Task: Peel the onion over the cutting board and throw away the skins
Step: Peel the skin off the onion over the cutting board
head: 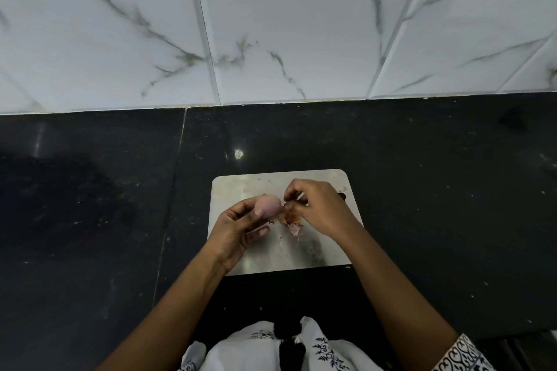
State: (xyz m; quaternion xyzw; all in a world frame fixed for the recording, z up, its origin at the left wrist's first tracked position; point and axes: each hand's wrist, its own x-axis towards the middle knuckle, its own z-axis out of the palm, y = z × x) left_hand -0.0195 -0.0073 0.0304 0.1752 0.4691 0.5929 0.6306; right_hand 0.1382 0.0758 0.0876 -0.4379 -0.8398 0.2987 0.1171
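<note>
Now | left grip (238,229) curled round onion (268,205) | right grip (322,211) pinching skin (291,217) | above cutting board (331,250)

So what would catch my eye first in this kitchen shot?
In the middle, over a pale cutting board, the left hand holds a pinkish onion while the right hand pinches brown skins hanging at its end. The board lies on a black counter, with white marbled tiles behind.
</note>
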